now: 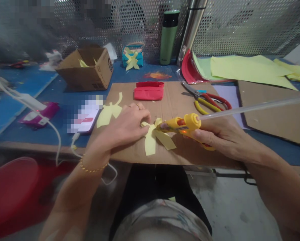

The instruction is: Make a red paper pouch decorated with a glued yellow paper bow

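Note:
My right hand [219,135] is wrapped round a yellow hot glue gun [181,123], with a long clear glue stick [252,107] jutting from its back. Its nozzle points at the middle of a yellow paper bow [150,142] on the cardboard sheet [127,155]. My left hand [132,122] pinches the bow's left loop between thumb and fingers. Just left of that hand, partly covered by it, lies another set of yellow cut pieces [106,115]. A small red folded pouch [149,91] sits farther back on the cardboard.
Scissors [210,100] and pliers-like cutters lie right of the pouch. A phone [86,115] with a white cable is at left. Behind stand a cardboard box [99,72], a blue pouch with a yellow bow [132,60] and a green bottle [168,40]. Yellow sheets [247,68] lie back right.

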The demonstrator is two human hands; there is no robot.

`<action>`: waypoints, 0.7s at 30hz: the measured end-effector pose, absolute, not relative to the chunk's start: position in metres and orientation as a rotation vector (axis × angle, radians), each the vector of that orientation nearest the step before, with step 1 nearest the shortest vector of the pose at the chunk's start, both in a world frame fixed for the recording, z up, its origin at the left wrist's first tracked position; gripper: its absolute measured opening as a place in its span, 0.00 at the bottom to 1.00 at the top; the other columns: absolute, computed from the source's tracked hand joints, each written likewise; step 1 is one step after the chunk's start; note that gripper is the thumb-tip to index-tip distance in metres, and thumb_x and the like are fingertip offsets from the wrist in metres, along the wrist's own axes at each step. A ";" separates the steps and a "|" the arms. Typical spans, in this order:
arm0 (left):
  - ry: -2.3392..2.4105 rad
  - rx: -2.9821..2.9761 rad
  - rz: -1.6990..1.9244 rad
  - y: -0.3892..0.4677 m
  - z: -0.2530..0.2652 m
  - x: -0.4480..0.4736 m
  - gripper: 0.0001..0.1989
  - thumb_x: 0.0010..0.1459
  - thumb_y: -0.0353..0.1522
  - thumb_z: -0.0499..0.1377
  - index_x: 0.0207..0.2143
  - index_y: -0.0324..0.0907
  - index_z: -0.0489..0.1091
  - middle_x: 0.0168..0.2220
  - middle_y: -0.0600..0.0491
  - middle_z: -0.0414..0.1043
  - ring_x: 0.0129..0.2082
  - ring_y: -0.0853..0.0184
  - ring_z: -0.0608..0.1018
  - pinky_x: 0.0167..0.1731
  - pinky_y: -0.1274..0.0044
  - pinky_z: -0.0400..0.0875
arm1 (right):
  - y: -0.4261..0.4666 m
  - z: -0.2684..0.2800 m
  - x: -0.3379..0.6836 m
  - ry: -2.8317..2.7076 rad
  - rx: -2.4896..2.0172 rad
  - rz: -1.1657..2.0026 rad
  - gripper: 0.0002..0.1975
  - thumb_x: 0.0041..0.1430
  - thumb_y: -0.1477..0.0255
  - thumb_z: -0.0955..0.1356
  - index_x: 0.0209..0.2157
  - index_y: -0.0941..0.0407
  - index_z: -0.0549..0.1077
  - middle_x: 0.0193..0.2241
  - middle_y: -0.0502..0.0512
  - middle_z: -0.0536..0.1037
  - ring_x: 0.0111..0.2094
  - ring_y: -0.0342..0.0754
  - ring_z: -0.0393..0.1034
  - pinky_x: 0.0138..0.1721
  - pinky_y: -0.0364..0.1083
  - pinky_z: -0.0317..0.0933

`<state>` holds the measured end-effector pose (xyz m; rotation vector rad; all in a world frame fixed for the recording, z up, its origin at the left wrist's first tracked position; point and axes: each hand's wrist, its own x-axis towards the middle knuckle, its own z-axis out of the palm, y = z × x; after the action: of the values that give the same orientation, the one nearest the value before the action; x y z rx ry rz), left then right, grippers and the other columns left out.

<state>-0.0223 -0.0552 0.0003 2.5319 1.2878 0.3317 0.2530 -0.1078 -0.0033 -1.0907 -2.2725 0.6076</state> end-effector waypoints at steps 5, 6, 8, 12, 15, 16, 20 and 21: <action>1.270 2.513 0.373 -0.056 0.001 -0.024 0.07 0.58 0.29 0.55 0.34 0.43 0.74 0.40 0.49 0.73 0.43 0.57 0.73 0.46 0.63 0.67 | -0.110 0.001 0.257 -2.235 -1.156 0.605 0.30 0.71 0.48 0.61 0.22 0.55 0.68 0.17 0.48 0.65 0.19 0.43 0.58 0.23 0.46 0.47; 1.262 2.488 0.417 -0.055 0.001 -0.024 0.08 0.59 0.29 0.54 0.34 0.43 0.74 0.40 0.49 0.74 0.43 0.58 0.74 0.46 0.64 0.68 | -0.110 0.003 0.258 -2.203 -1.164 0.608 0.31 0.70 0.46 0.60 0.22 0.54 0.68 0.18 0.49 0.65 0.20 0.44 0.59 0.23 0.46 0.48; 1.274 2.420 0.548 -0.054 0.001 -0.024 0.10 0.61 0.28 0.52 0.35 0.43 0.74 0.39 0.50 0.76 0.41 0.60 0.75 0.45 0.66 0.69 | -0.111 0.005 0.257 -2.112 -1.185 0.614 0.33 0.68 0.42 0.60 0.21 0.54 0.66 0.18 0.49 0.66 0.21 0.45 0.60 0.24 0.47 0.50; 1.374 2.316 0.865 -0.049 -0.001 -0.024 0.09 0.63 0.30 0.51 0.35 0.43 0.72 0.36 0.51 0.77 0.36 0.64 0.74 0.39 0.69 0.69 | -0.110 0.006 0.257 -1.926 -1.220 0.625 0.33 0.64 0.39 0.62 0.23 0.53 0.71 0.18 0.50 0.67 0.22 0.46 0.60 0.25 0.46 0.52; 1.377 2.332 0.938 -0.045 -0.004 -0.024 0.09 0.65 0.34 0.53 0.33 0.44 0.70 0.33 0.52 0.76 0.33 0.65 0.73 0.37 0.70 0.68 | -0.107 0.009 0.268 -1.837 -1.217 0.595 0.34 0.64 0.39 0.62 0.24 0.55 0.71 0.21 0.52 0.72 0.23 0.45 0.63 0.25 0.45 0.53; 1.370 2.353 0.936 -0.044 -0.005 -0.024 0.09 0.65 0.35 0.54 0.33 0.44 0.70 0.32 0.52 0.76 0.33 0.65 0.73 0.37 0.70 0.68 | -0.105 0.011 0.274 -1.813 -1.233 0.552 0.34 0.65 0.39 0.61 0.23 0.55 0.70 0.21 0.52 0.72 0.23 0.44 0.62 0.25 0.45 0.52; 1.325 2.427 0.888 -0.039 -0.009 -0.026 0.11 0.67 0.38 0.54 0.34 0.43 0.71 0.33 0.51 0.76 0.34 0.63 0.74 0.40 0.69 0.68 | -0.099 0.025 0.307 -1.768 -1.372 0.304 0.35 0.67 0.39 0.59 0.22 0.54 0.67 0.18 0.49 0.65 0.21 0.42 0.56 0.25 0.45 0.49; 1.316 2.437 0.861 -0.038 -0.009 -0.026 0.12 0.67 0.38 0.54 0.35 0.43 0.71 0.33 0.50 0.76 0.34 0.62 0.75 0.40 0.68 0.69 | -0.097 0.028 0.316 -1.782 -1.412 0.262 0.34 0.67 0.40 0.59 0.22 0.54 0.67 0.19 0.49 0.65 0.22 0.42 0.56 0.25 0.45 0.50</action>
<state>-0.0264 -0.0382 -0.0092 2.4372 1.3160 0.8615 0.3158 -0.0970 0.0281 -1.4121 -1.7823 0.2624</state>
